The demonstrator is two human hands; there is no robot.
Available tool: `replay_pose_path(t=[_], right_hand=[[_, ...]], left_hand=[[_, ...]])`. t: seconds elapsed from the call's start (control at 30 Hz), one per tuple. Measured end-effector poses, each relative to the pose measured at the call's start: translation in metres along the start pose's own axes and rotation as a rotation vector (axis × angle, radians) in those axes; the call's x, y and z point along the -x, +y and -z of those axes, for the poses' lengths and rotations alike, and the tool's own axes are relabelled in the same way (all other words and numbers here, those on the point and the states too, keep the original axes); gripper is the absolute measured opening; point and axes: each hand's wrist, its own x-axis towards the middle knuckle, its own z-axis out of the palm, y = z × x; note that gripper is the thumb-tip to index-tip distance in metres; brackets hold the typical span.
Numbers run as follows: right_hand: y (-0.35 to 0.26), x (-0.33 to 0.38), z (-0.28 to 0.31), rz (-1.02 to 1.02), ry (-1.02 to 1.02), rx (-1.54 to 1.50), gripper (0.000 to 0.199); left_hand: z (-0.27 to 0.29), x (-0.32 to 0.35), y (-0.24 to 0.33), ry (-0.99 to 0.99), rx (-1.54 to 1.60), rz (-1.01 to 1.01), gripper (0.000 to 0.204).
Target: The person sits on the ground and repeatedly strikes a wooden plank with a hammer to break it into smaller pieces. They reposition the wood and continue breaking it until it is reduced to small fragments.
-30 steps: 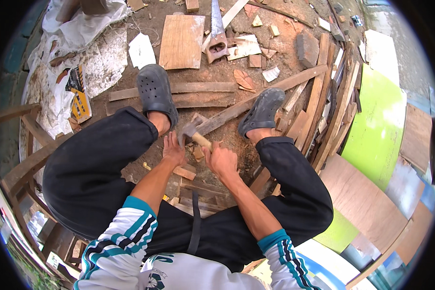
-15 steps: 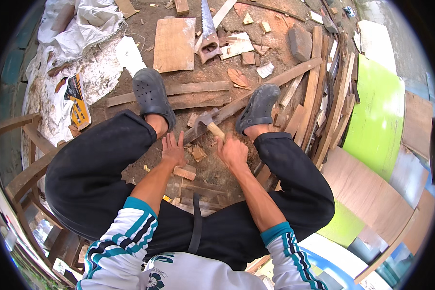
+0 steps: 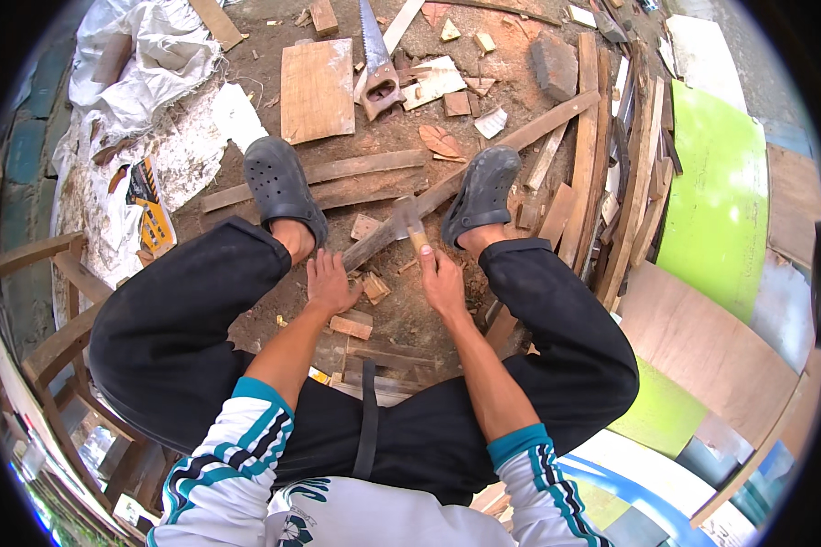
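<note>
My right hand [image 3: 443,283] is wrapped round the wooden handle of a hammer [image 3: 417,235], whose head is smeared by motion over a long wooden strip [image 3: 543,128]. The strip runs slantwise from near my left fingers to the upper right, passing by my right shoe. My left hand [image 3: 331,283] has its fingers stretched out at the strip's near end; whether they touch it I cannot tell. A small wood block [image 3: 352,324] lies just below that hand. Beside it is a chipped wood offcut [image 3: 375,289].
A handsaw [image 3: 380,82] lies beyond my shoes beside a flat board [image 3: 316,89]. Stacked wood strips [image 3: 586,164] and a green panel [image 3: 713,201] fill the right. White sacking [image 3: 146,64] and a wooden frame [image 3: 41,260] are on the left.
The hammer has swung away from my left hand, to the right and slightly upward, with its handle now more upright. My left hand stays by the strip's end, shifted little.
</note>
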Motion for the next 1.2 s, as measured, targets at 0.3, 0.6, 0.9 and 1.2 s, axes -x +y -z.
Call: replay_pose_path(t=[0.3,0.6,0.9,1.2], right_hand=[[-0.027,0.0,-0.058,-0.589,0.025,-1.005,0.029],[-0.024,0.01,-0.082,-0.481,0.102,-1.057,0.025],[-0.043,0.01,-0.077,-0.465,0.14,-1.171,0.022],[-0.05,-0.002,-0.07,-0.588,0.104,-1.226,0.023]], left_hand=[[0.014,-0.006,0.021,-0.176,0.019,-0.014,0.117],[0.017,-0.008,0.017,-0.223,0.002,-0.043,0.12],[0.016,-0.011,0.012,-0.239,0.032,-0.027,0.119],[0.021,-0.011,0.014,-0.269,0.031,-0.026,0.118]])
